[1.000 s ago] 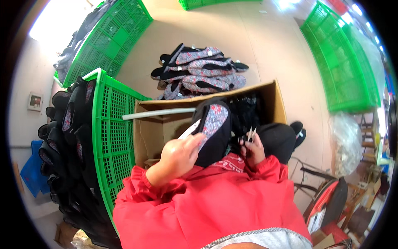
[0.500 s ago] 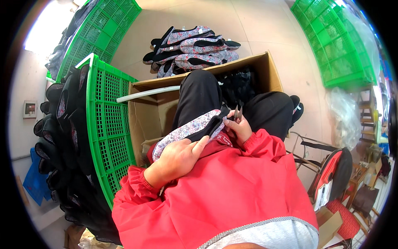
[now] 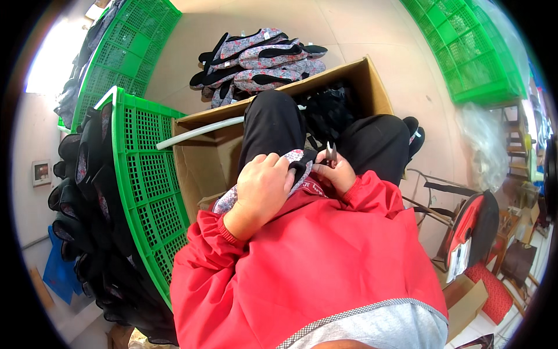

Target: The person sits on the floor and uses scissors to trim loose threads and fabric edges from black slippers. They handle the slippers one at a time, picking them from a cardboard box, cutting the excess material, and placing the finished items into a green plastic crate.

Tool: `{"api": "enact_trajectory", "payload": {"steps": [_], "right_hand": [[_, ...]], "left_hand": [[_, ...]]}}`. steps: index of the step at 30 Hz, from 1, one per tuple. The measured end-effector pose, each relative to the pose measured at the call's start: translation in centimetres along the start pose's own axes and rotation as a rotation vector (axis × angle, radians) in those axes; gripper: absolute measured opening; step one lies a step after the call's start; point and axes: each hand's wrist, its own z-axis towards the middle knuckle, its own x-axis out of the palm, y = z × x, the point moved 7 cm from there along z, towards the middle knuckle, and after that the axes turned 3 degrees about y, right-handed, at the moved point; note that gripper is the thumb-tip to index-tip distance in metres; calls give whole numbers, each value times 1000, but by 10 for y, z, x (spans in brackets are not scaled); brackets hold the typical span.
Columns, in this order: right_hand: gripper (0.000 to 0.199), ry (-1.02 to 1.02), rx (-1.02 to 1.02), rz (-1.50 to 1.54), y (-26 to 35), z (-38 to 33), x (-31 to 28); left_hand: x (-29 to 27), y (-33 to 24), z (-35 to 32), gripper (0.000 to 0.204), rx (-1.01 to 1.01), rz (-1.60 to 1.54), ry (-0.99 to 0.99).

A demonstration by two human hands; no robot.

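Pale tiled floor [image 3: 378, 35] spread across the room, meeting a whitish wall [image 3: 42, 136] on the left, where strong light glared near the top. Three green lattice crates showed: one [image 3: 150, 186] close at the person's left, one [image 3: 125, 55] beyond it, and one [image 3: 462, 55] at the upper right. Black slippers [image 3: 87, 168] were massed along the left side of the nearest crate. An open cardboard box [image 3: 195, 171] stood before the knees, with a dark bundle [image 3: 328, 110] in its right part. On the floor beyond it lay a heap of floral-and-black slippers [image 3: 256, 64]. To the right stood a red-and-black chair [image 3: 474, 232], and farther up, a crumpled clear plastic bag [image 3: 485, 151]. A pale tube [image 3: 200, 132] lay across the left end of the box.

Above the person's lap, in front of the red jacket [image 3: 308, 250], was a single floral-print slipper [image 3: 293, 155]. The left hand [image 3: 264, 183] lay over it, fingers close together and curled around it. The right hand [image 3: 337, 173] gripped small metal snips [image 3: 331, 152], blades pointing away from the body and slightly parted; whether its fingertips also pinched the slipper could not be told.
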Motion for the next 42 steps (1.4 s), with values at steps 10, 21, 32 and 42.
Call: {"api": "enact_trajectory", "payload": {"steps": [10, 21, 32, 42], "right_hand": [[34, 166, -153, -309, 87, -18, -1], [32, 278, -91, -686, 100, -27, 33], [22, 264, -91, -829, 90, -18, 35], [29, 219, -78, -813, 87, -16, 35]], "left_hand": [[-7, -8, -9, 13, 33, -75, -260], [-4, -10, -7, 14, 101, -67, -355], [5, -10, -4, 15, 107, -61, -348], [8, -11, -3, 14, 121, -52, -349]]}}
